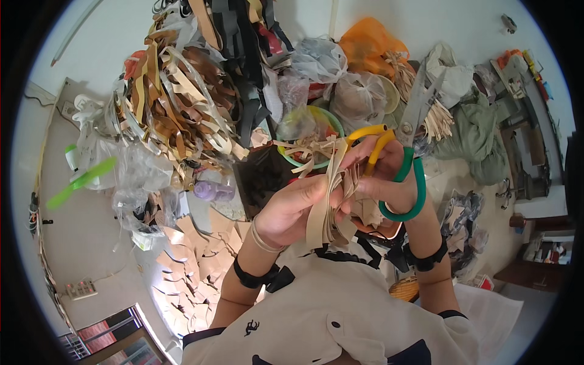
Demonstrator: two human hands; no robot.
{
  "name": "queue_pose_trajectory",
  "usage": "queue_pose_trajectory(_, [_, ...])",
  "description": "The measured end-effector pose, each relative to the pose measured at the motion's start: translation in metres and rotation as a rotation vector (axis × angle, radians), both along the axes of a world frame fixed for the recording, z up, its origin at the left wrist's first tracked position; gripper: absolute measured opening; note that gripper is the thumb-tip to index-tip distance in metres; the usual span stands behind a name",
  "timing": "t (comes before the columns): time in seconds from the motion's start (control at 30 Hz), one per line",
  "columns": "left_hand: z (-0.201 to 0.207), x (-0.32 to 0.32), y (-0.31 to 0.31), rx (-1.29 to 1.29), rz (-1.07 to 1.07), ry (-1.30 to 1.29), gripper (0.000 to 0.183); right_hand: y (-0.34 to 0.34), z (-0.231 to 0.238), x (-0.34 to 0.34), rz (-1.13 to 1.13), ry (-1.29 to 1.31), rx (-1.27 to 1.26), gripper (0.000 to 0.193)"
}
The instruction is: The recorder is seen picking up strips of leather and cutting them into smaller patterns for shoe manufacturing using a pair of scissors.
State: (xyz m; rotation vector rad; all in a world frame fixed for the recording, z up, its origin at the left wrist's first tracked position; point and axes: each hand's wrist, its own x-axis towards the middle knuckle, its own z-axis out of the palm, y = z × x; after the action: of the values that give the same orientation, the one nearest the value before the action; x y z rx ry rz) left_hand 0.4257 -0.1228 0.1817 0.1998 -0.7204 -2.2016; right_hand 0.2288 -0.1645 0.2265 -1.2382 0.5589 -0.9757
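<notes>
In front of my chest, a bundle of long beige strips [322,214], leather-like, is held between my two hands. My left hand [291,210] is closed on it with the thumb on top, and the strips hang down beside the fingers. My right hand [392,185] has a pair of scissors [407,128] hooked on it, with one yellow and one green handle. The metal blades point up and away, slightly parted. Fingers of my right hand also touch the right side of the bundle, where shorter strip ends stick up; some fingertips are hidden.
Behind my hands stands a green-rimmed basin [338,125] with strips and a plastic bag. Brown and tan strips [176,97] hang at the left, near a green fan [82,181]. Cut beige pieces [191,267] lie lower left. A dark box [261,179] is beside my left hand.
</notes>
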Motion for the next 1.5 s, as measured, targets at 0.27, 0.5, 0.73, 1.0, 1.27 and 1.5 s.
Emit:
queue_pose_trajectory(0.27, [0.012, 0.005, 0.004, -0.035, -0.02, -0.045, 0.038, 0.002, 0.004, 0.007, 0.129, -0.027, -0.247, 0.046])
queue_pose_trajectory(0.5, [0.018, -0.004, 0.001, 0.01, -0.002, -0.036, 0.037, -0.001, 0.002, 0.001, 0.197, -0.04, -0.147, 0.037])
queue_pose_trajectory(0.73, [0.011, -0.007, 0.0, 0.039, -0.071, -0.051, 0.037, 0.007, -0.009, -0.015, 0.036, 0.108, -0.072, 0.034])
queue_pose_trajectory(1.0, [0.003, 0.0, -0.001, -0.008, 0.048, -0.143, 0.04, 0.001, 0.011, -0.048, -0.184, -0.004, -0.17, 0.035])
queue_pose_trajectory(1.27, [0.047, 0.023, 0.023, -0.307, 0.333, -0.269, 0.044, 0.011, 0.055, -0.047, -0.474, 0.371, -0.002, 0.035])
queue_pose_trajectory(1.5, [0.061, 0.002, 0.036, -0.874, 0.609, -0.78, 0.023, 0.014, 0.032, -0.038, -0.327, 0.11, -0.345, 0.036])
